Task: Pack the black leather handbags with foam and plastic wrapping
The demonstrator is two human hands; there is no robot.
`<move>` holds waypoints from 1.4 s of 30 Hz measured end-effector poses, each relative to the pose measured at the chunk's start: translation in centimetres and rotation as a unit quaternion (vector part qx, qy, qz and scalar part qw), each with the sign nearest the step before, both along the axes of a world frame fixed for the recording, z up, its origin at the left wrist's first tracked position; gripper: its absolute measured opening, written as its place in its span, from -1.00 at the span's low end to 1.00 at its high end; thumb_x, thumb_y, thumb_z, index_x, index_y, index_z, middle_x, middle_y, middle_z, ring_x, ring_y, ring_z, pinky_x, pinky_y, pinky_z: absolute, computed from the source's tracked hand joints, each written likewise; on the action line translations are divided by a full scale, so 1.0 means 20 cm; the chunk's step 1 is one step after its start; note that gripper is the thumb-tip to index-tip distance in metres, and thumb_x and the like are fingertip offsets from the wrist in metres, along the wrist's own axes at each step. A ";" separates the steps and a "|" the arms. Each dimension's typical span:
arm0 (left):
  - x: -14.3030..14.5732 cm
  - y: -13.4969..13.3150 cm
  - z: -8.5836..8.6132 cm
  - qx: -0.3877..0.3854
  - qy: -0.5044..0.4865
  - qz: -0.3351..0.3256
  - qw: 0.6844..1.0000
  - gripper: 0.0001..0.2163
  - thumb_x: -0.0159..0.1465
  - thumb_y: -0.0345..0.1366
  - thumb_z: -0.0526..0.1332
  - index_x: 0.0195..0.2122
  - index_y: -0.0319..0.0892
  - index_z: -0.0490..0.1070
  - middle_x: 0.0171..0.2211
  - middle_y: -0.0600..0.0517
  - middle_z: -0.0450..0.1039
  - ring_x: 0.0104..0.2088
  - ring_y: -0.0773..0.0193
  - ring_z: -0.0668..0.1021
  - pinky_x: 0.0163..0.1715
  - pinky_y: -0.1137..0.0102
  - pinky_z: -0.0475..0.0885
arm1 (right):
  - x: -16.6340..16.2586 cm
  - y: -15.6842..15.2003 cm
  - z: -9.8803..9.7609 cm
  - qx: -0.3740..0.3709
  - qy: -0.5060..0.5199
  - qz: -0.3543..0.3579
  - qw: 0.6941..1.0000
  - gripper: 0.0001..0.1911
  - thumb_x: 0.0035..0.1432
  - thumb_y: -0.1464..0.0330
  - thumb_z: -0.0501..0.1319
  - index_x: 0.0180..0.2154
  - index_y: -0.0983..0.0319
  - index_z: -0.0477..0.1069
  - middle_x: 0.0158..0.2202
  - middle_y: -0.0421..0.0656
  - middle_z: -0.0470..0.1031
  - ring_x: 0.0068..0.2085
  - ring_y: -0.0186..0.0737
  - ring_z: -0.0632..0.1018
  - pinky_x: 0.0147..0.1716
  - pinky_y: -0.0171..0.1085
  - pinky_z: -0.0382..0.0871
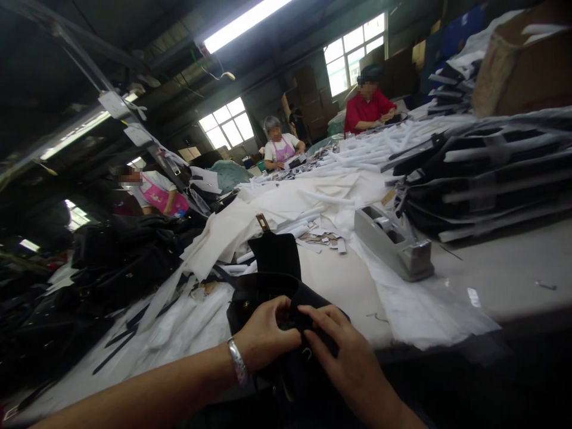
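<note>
A small black handbag (pixel 273 280) lies at the near edge of the work table (pixel 500 268), its flap with a gold clasp (pixel 263 222) standing up toward the far side. My left hand (pixel 267 335), with a silver bracelet at the wrist, grips the bag's front edge. My right hand (pixel 344 348) pinches the same black material right beside it, fingers curled on it. Both hands touch each other over the bag's opening.
A grey tape dispenser (pixel 393 241) stands right of the bag on clear plastic sheets. Black bags are stacked at the right (pixel 491 173) and heaped at the left (pixel 120 256). White paper rolls and sheets (pixel 322 202) cover the middle. Three people work at the far side.
</note>
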State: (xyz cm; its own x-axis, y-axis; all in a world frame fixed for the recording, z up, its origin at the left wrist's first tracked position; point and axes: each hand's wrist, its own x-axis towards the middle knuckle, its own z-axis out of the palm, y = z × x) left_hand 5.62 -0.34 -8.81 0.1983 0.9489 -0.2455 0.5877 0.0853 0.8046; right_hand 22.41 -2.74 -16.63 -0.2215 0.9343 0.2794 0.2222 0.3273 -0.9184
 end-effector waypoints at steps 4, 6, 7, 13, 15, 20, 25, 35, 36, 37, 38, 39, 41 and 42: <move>-0.04 -0.01 0.00 -0.045 -0.069 -0.033 0.996 -0.70 0.03 -0.41 0.29 -0.16 -0.27 0.43 -0.18 -0.08 0.53 -0.10 0.06 0.55 -0.10 0.29 0.41 | 0.06 0.04 0.07 -0.077 0.052 0.049 0.994 -0.63 0.19 0.34 0.24 0.05 0.02 0.45 -0.19 -0.22 0.48 -0.11 -0.19 0.53 -0.05 -0.23 0.40; -0.06 -0.01 0.01 -0.068 -0.082 -0.042 0.993 -0.67 0.04 -0.39 0.32 -0.14 -0.29 0.42 -0.15 -0.12 0.53 -0.08 0.05 0.55 -0.07 0.26 0.41 | 0.08 0.05 0.08 -0.105 0.049 0.068 0.991 -0.62 0.16 0.33 0.26 0.04 0.04 0.45 -0.20 -0.22 0.47 -0.13 -0.19 0.53 -0.07 -0.22 0.39; -0.07 -0.01 0.02 -0.076 -0.084 -0.044 0.993 -0.67 0.04 -0.38 0.33 -0.14 -0.29 0.42 -0.15 -0.12 0.53 -0.09 0.05 0.55 -0.06 0.26 0.41 | 0.09 0.06 0.09 -0.111 0.046 0.075 0.990 -0.61 0.16 0.33 0.26 0.05 0.06 0.44 -0.20 -0.22 0.47 -0.12 -0.19 0.52 -0.06 -0.22 0.39; -0.06 0.00 0.02 -0.072 -0.113 -0.051 0.990 -0.68 0.03 -0.46 0.32 -0.15 -0.29 0.44 -0.17 -0.09 0.55 -0.09 0.07 0.56 -0.07 0.29 0.42 | 0.07 0.06 0.06 -0.087 0.016 0.070 0.994 -0.52 0.16 0.35 0.22 0.13 0.09 0.32 -0.20 -0.21 0.41 -0.10 -0.20 0.51 -0.02 -0.20 0.37; -0.06 0.00 0.01 -0.057 -0.121 -0.064 0.989 -0.70 0.05 -0.49 0.29 -0.16 -0.29 0.45 -0.18 -0.08 0.55 -0.09 0.07 0.56 -0.07 0.30 0.42 | 0.05 0.05 0.05 -0.065 -0.005 0.059 0.996 -0.49 0.18 0.37 0.20 0.17 0.07 0.26 -0.19 -0.21 0.39 -0.09 -0.20 0.50 0.00 -0.19 0.36; -0.06 0.02 -0.03 -0.023 -0.109 -0.068 0.991 -0.75 0.07 -0.50 0.25 -0.19 -0.27 0.45 -0.22 -0.05 0.55 -0.14 0.10 0.55 -0.13 0.33 0.42 | 0.02 0.02 0.06 -0.062 -0.072 0.023 0.995 -0.48 0.26 0.34 0.08 0.23 -0.01 0.16 -0.14 -0.17 0.37 -0.14 -0.16 0.52 -0.07 -0.13 0.41; -0.05 0.03 -0.02 0.009 -0.079 -0.070 0.994 -0.78 0.11 -0.47 0.23 -0.19 -0.24 0.45 -0.22 -0.02 0.54 -0.14 0.13 0.54 -0.13 0.37 0.40 | -0.01 0.01 0.07 -0.102 -0.009 -0.015 0.995 -0.53 0.24 0.32 0.12 0.18 0.01 0.24 -0.17 -0.20 0.36 -0.12 -0.17 0.52 -0.02 -0.15 0.39; -0.03 -0.02 0.01 0.121 0.049 -0.098 0.987 -0.82 0.14 -0.45 0.22 -0.22 -0.16 0.46 -0.27 0.01 0.55 -0.25 0.16 0.57 -0.22 0.40 0.39 | -0.02 -0.01 0.07 -0.137 0.042 -0.051 0.988 -0.50 0.15 0.36 0.21 0.14 0.07 0.29 -0.22 -0.25 0.36 -0.15 -0.22 0.52 -0.07 -0.23 0.42; -0.04 -0.02 0.01 0.131 0.053 -0.097 0.985 -0.82 0.14 -0.44 0.22 -0.21 -0.16 0.46 -0.26 0.01 0.56 -0.24 0.16 0.57 -0.21 0.40 0.39 | -0.03 -0.02 0.07 -0.114 0.028 -0.062 0.991 -0.51 0.16 0.37 0.21 0.14 0.08 0.30 -0.22 -0.23 0.37 -0.12 -0.21 0.51 -0.03 -0.22 0.39; -0.04 -0.03 0.00 0.136 0.054 -0.094 0.985 -0.81 0.15 -0.44 0.22 -0.20 -0.16 0.47 -0.24 0.00 0.56 -0.22 0.15 0.58 -0.19 0.39 0.39 | -0.03 -0.02 0.08 -0.096 0.017 -0.070 0.993 -0.52 0.16 0.38 0.20 0.14 0.08 0.31 -0.21 -0.23 0.37 -0.11 -0.21 0.50 -0.01 -0.20 0.38; -0.05 -0.03 0.00 0.137 0.052 -0.091 0.985 -0.80 0.15 -0.43 0.23 -0.18 -0.15 0.47 -0.22 0.00 0.57 -0.20 0.13 0.58 -0.17 0.39 0.39 | -0.03 -0.02 0.08 -0.088 0.013 -0.073 0.993 -0.52 0.17 0.38 0.19 0.14 0.08 0.32 -0.21 -0.22 0.38 -0.11 -0.21 0.49 0.01 -0.20 0.37; -0.06 -0.03 0.01 0.133 0.046 -0.089 0.986 -0.78 0.15 -0.43 0.24 -0.16 -0.15 0.47 -0.21 -0.01 0.57 -0.18 0.12 0.58 -0.15 0.38 0.39 | -0.03 -0.02 0.09 -0.092 0.014 -0.069 0.993 -0.52 0.17 0.38 0.19 0.14 0.07 0.32 -0.20 -0.22 0.38 -0.11 -0.21 0.49 0.01 -0.21 0.37; -0.08 -0.03 0.03 0.108 0.018 -0.101 0.989 -0.77 0.17 -0.40 0.24 -0.12 -0.15 0.47 -0.17 -0.01 0.58 -0.14 0.11 0.58 -0.12 0.38 0.40 | -0.01 -0.01 0.11 -0.122 0.028 -0.045 0.991 -0.51 0.16 0.36 0.22 0.15 0.06 0.33 -0.22 -0.24 0.39 -0.12 -0.23 0.51 -0.02 -0.22 0.39; -0.09 -0.03 0.03 0.094 0.000 -0.111 0.989 -0.77 0.19 -0.39 0.24 -0.11 -0.15 0.47 -0.16 -0.02 0.57 -0.13 0.11 0.58 -0.11 0.37 0.40 | 0.00 -0.01 0.12 -0.139 0.033 -0.031 0.989 -0.50 0.15 0.35 0.24 0.15 0.06 0.33 -0.23 -0.25 0.40 -0.14 -0.24 0.52 -0.03 -0.23 0.40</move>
